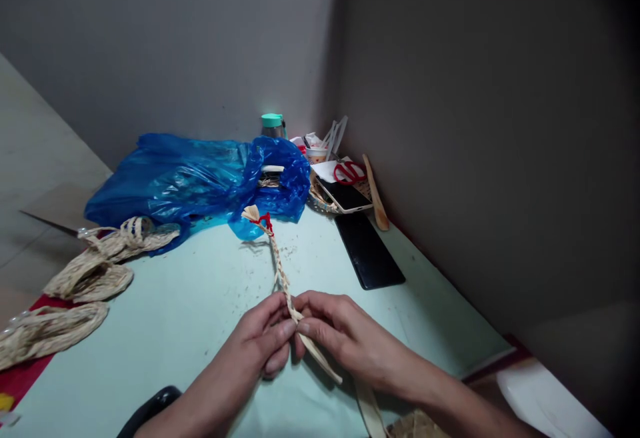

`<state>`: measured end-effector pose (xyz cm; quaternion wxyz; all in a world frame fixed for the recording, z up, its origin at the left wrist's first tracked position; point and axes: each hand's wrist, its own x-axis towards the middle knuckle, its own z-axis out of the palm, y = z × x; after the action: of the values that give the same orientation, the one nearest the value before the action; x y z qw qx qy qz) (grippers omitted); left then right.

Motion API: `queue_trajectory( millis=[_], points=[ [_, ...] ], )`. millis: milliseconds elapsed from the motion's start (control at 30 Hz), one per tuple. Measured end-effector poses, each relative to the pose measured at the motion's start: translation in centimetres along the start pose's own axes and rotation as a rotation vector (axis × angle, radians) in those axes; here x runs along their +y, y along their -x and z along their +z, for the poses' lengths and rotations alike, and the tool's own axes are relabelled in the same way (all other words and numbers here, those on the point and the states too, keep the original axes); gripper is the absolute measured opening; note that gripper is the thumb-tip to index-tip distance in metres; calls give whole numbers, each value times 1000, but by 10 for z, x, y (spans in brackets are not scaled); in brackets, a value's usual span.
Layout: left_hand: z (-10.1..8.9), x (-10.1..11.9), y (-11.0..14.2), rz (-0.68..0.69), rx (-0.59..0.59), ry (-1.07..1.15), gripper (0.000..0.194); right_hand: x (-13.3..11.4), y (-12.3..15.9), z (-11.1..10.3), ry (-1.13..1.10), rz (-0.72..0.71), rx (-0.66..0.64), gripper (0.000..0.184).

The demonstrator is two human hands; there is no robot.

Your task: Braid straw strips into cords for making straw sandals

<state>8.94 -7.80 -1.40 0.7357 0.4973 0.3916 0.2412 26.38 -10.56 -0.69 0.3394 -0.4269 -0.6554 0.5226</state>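
A pale straw braid (pixel 279 266) runs away from me above the pale green tabletop, its frayed far end tied with red yarn (pixel 267 222). My left hand (pixel 273 338) pinches the near end of the braid from the left, thumb on top. From the right, my right hand (pixel 333 328) pinches the same spot, its thumb and fingers closed on the strands. Loose flat straw strands (pixel 320 358) stick out toward me below the fingers. Another wide strand (pixel 369 406) hangs under my right wrist. Where the strands cross is partly hidden by my fingertips.
Several woven straw slippers (pixel 90 278) lie along the left edge. A blue plastic bag (pixel 185 171) fills the back. At back right are a bottle (pixel 273 125), a basket holding a phone (pixel 345 195) and red scissors (pixel 350 172), a wooden tool (pixel 376 195) and a black phone (pixel 369 251).
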Motion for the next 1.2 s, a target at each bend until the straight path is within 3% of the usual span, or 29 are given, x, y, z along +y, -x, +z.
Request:
queue_trajectory(
  millis=[167, 333, 400, 533, 633, 767, 867, 933, 1033, 1100, 1200],
  points=[
    [1, -3, 2, -57, 85, -37, 22, -3, 7, 6, 343, 18, 63, 16],
    [3, 0, 2, -116, 131, -161, 25, -3, 7, 15, 924, 88, 76, 10],
    [4, 1, 1, -103, 158, -177, 28, -1, 8, 20, 1081, -19, 104, 13],
    [4, -2, 2, -64, 183, -139, 27, 1, 11, 37, 1201, -412, 316, 17],
    [3, -4, 4, -80, 163, -84, 26, 7, 12, 54, 1262, -482, 409, 23],
    [2, -3, 5, -44, 140, 26, 24, 17, 14, 64, 1266, -421, 397, 24],
    [2, -1, 6, -26, 121, 18, 21, 13, 19, 50, 1161, -479, 362, 15],
    [3, -2, 6, -9, 123, -33, 19, 3, 22, 34, 1025, -443, 324, 17],
    [5, -3, 7, 25, 128, -89, 19, -13, 22, 13, 735, -177, 320, 20],
    [7, -5, 7, 41, 137, -94, 17, -18, 18, 7, 542, -23, 248, 21],
    [7, -7, 7, 42, 134, -87, 22, -18, 9, 9, 348, 92, 93, 25]
  ],
)
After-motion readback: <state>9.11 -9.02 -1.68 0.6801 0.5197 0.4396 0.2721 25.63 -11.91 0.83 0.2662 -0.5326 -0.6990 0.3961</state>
